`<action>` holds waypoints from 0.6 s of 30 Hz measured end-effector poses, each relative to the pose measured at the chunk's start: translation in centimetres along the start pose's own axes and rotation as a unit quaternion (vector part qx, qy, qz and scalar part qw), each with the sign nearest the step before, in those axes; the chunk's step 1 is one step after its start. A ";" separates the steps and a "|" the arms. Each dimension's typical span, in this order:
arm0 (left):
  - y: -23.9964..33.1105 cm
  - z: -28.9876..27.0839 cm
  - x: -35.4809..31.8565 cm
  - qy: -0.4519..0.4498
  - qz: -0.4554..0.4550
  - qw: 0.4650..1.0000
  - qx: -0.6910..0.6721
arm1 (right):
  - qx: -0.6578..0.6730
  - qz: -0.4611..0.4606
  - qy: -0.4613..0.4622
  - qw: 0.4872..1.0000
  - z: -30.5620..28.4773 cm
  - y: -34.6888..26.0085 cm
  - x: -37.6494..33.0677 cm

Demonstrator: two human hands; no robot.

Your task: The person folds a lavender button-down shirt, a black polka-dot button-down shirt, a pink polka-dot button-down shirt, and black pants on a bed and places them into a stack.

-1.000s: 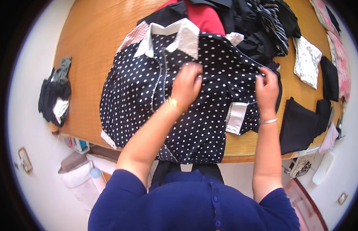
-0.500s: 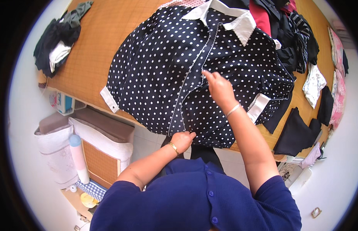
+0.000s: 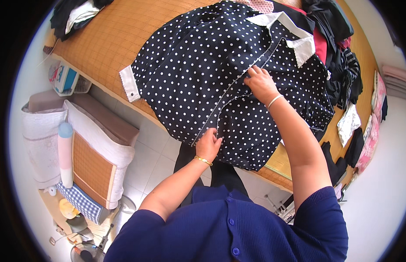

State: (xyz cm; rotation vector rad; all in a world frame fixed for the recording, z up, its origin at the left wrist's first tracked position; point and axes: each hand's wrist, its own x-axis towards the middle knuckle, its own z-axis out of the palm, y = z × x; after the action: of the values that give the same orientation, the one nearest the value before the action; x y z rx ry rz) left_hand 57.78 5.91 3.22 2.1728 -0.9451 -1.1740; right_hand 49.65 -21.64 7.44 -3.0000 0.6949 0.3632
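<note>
A black polka-dot shirt [image 3: 181, 70] lies spread front side up over the table's near edge. It has a white pointed collar [image 3: 304, 49], a white cuff [image 3: 130, 83] at its left and light scalloped trim along the front opening. Low on that opening, by the hem, my left hand [image 3: 208, 145] pinches the fabric. Higher up, my right hand [image 3: 261, 87] is closed on the front edge with bent fingers; the fingertips are partly hidden. The shirt's lower part hangs toward my body.
The mat-covered table [image 3: 100, 56] carries dark clothes [image 3: 74, 17] at far left and a pile of dark and red clothes [image 3: 332, 26] at far right. A white cloth [image 3: 349, 124] lies on the right. Left of me on the floor side are a padded seat [image 3: 91, 166] and a fan [image 3: 87, 252].
My right hand has shifted up and right along the front opening, its fingers now curled on the edge. My left hand has moved slightly up with the hem. The view has turned somewhat.
</note>
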 end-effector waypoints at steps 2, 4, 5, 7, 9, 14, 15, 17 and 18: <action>-0.1 0.4 0.4 0.023 0.006 1.000 -0.016 | -0.004 -0.024 0.016 1.000 -0.1 0.5 0.0; -0.5 0.6 0.6 0.079 0.090 0.993 0.016 | -0.008 -0.050 0.031 0.998 -0.8 1.2 -0.4; -0.6 0.7 0.2 0.097 0.137 0.986 -0.003 | 0.013 -0.066 0.023 0.998 -1.2 1.6 -0.9; -0.5 0.0 -1.5 0.035 0.106 0.993 -0.045 | 0.066 -0.083 0.046 0.993 -2.8 2.6 -1.7; -0.6 -1.7 -3.4 -0.090 0.069 0.987 -0.118 | 0.098 -0.048 -0.018 0.994 -6.1 3.7 -2.2; -2.8 -3.9 -4.9 -0.156 0.048 0.962 -0.219 | 0.100 -0.057 -0.031 0.993 -6.9 4.8 0.4; -3.8 -3.5 -4.1 -0.093 0.051 0.989 -0.105 | 0.078 -0.052 -0.096 0.991 -5.2 4.7 1.3; -4.6 -3.5 -3.0 0.025 0.049 0.997 0.060 | 0.112 0.073 -0.091 0.987 -1.3 4.0 2.3; -3.8 -4.3 -2.7 0.105 0.082 0.987 0.095 | 0.147 0.152 -0.068 0.975 -0.2 3.4 2.7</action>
State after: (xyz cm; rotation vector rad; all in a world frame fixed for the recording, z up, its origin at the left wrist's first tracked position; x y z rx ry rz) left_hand 61.67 10.76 4.14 2.2618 -1.1547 -0.7880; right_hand 50.56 -25.90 7.09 -2.5671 1.0890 0.4297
